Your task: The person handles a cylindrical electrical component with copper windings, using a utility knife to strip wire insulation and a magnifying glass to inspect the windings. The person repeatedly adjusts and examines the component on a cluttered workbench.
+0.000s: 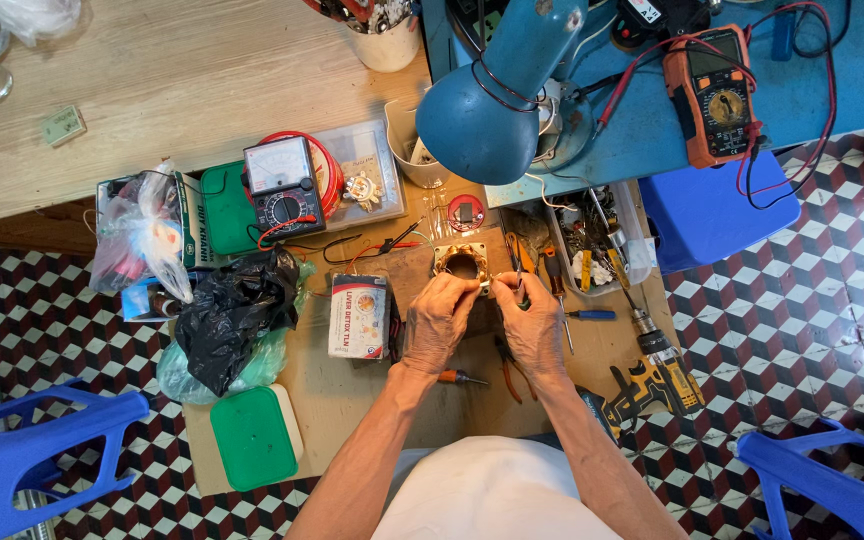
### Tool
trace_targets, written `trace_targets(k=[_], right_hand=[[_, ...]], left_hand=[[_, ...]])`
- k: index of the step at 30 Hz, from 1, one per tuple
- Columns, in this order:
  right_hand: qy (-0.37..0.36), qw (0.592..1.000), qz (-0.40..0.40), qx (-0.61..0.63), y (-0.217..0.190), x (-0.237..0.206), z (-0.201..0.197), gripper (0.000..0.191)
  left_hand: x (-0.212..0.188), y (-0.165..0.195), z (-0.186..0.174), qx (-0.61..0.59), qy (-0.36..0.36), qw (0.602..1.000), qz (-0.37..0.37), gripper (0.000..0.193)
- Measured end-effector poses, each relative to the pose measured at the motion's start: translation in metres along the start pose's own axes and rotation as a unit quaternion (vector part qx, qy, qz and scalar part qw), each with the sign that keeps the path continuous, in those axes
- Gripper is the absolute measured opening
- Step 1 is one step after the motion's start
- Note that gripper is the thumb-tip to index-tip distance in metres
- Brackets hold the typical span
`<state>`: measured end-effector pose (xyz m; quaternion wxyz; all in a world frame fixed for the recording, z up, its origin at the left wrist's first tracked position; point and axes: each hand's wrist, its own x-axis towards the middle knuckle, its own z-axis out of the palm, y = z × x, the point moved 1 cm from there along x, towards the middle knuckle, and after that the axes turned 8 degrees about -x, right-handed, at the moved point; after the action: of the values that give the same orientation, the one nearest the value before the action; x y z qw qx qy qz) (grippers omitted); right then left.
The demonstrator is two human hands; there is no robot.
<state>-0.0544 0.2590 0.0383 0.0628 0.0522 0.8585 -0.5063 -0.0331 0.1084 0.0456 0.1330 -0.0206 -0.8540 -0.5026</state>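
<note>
A square metal motor core with a round hole and copper windings (462,262) lies on a small brown board in front of me. My left hand (439,322) rests against its near edge, fingertips pinching at the metal. My right hand (532,325) is closed around a green-handled screwdriver (520,288), its shaft pointing up beside the core's right side. An orange-handled screwdriver (460,378) lies under my left wrist, and orange-handled pliers (510,372) lie under my right hand.
A blue desk lamp (497,95) hangs over the bench. An analogue meter (284,186) sits left, an orange digital multimeter (714,95) right. A small white box (359,316), black bag (232,310), green lid (252,436), yellow drill (652,380) and tool tray (592,250) surround me. Blue stools (32,450) stand nearby.
</note>
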Motion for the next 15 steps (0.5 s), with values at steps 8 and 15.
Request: trace_targets(k=[8, 15], right_hand=[[-0.024, 0.999, -0.019, 0.019, -0.003, 0.001, 0.0, 0.017], [-0.026, 0.999, 0.012, 0.028, 0.007, 0.006, 0.002, 0.018]], left_hand=[[0.0, -0.001, -0.001, 0.006, 0.007, 1.0, 0.009, 0.01], [0.0, 0.001, -0.002, -0.004, 0.004, 1.0, 0.007, 0.011]])
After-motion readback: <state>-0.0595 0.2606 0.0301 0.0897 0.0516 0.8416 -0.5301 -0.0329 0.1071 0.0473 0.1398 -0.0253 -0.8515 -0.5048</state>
